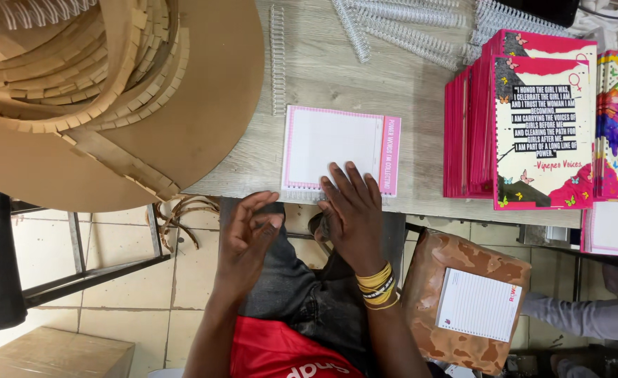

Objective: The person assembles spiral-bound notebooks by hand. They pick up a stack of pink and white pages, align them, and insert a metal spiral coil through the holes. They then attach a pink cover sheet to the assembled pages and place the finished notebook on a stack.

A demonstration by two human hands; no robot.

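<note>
Grip: right hand [352,210] flat, fingers spread, palm down on near edge of pink-bordered notepad [337,150]; pressing, not clasping. Left hand [247,231] clear of the desk [421,98], above the lap, fingers loosely curled, pinched toward thumb; cannot tell whether anything small sits between them.

Notepad lies flat at desk's near edge, punched side toward the body, overhanging slightly. Probably pinned there by the right palm to stop sliding and keep the hole row reachable from the seat.

Surroundings, big to small:
- Cardboard sheet heap [113,91], upper left, curled strips on top, overhanging desk corner. Crowds left side; leaves only a narrow lane beside the notepad.
- Stack of pink covers [526,133], right, well apart from notepad; colourful butterfly covers just beyond at the frame edge.
- Brown wrapped parcel [463,294], below desk level at right, with a loose lined sheet [478,304] on top. Close to right elbow.
- Bundle of white wire spirals [400,28], far edge of desk, beyond the notepad; needs a reach over it.
- Single white spiral [277,59], lying lengthwise just beyond the notepad's left corner, near but not touching as far as visible.
- Yellow and black bangles [377,285] on right wrist.

Another person's grey sleeve [589,315] at lower right, apart from both hands.
</note>
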